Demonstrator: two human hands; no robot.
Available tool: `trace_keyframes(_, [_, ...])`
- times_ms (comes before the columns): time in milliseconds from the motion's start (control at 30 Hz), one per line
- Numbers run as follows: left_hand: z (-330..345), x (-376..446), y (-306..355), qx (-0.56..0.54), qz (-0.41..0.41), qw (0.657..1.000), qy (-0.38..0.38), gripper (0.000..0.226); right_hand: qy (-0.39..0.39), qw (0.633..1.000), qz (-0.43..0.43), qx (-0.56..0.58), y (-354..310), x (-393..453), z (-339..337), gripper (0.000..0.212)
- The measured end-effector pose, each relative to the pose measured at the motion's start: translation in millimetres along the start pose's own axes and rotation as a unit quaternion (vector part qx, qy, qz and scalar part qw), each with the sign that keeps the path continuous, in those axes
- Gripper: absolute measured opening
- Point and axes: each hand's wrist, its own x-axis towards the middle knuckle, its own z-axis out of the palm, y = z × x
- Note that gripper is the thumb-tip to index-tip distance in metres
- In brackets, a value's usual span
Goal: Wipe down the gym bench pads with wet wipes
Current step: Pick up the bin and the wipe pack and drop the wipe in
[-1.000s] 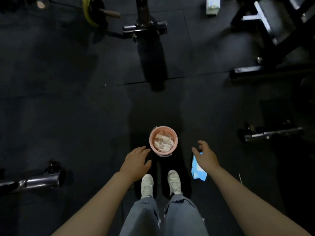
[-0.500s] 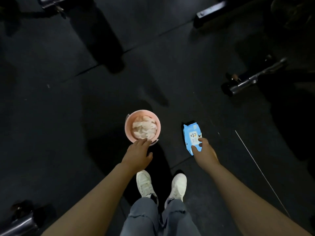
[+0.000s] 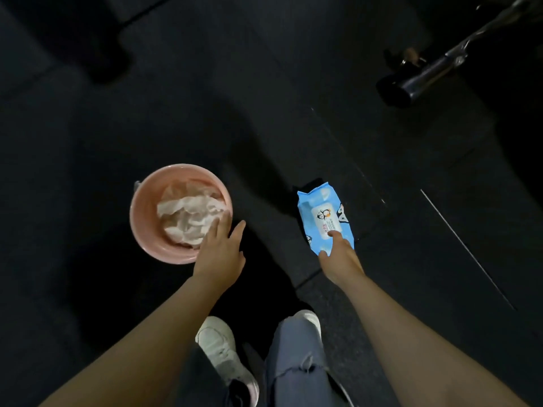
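- Blue jeans (image 3: pixel 296 365) and a white shoe (image 3: pixel 219 345) sit at 6 o'clock, closest to the camera.
- Next come two bare arms, reaching down to the dark floor (image 3: pixel 396 177).
- The left hand (image 3: pixel 220 254) is at the near rim of the pink bucket (image 3: pixel 144 212), at about 9 o'clock. Its fingers (image 3: pixel 219 227) are straight and spread apart, reaching over the rim. I cannot tell if they touch the used wipes (image 3: pixel 188 218) inside.
- The right hand (image 3: pixel 340 259) lies on the near end of the blue wet wipes pack (image 3: pixel 323 218), at about 3 o'clock. One finger rests by the white lid and the thumb is at the edge. The fingers are not wrapped round it yet.
- A moment ago both hands were higher up and farther from these things. Now they have come down to them.
- I think the pack and bucket are about to be picked up, maybe to carry to a bench.
- Far off, at 1 o'clock, lies a metal bar (image 3: pixel 435 66). No bench pad shows here.
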Motion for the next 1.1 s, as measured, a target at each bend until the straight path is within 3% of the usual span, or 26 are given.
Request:
trace_keyframes(133, [16.0,23.0,0.4,-0.045,-0.029,0.998,0.027,0.071,0.019,1.000,-0.005,-0.024,16.6,51.8,20.0,0.061])
trace_keyframes(433, [38.5,36.4,-3.6,-0.077,-0.044,0.993,0.073,0.078,0.028,0.979,-0.006,-0.202,15.5,108.7,51.2,0.082])
trace_keyframes(633, [39.8,39.3,0.0,-0.047,-0.060,0.995,0.057,0.086,0.044,0.971,0.000,-0.235,9.5,120.4,44.2,0.063])
trace_keyframes(867, [3.3,28.6,-15.0,-0.031,-0.075,0.996,0.026,0.087,0.040,0.987,0.012,-0.153,6.9,84.1,6.4,0.057])
trace_keyframes(1100, [-78.4,-31.0,23.8,0.020,-0.013,1.000,-0.016,0.082,0.063,0.989,-0.022,-0.133,5.2,-20.0,-72.7,0.058])
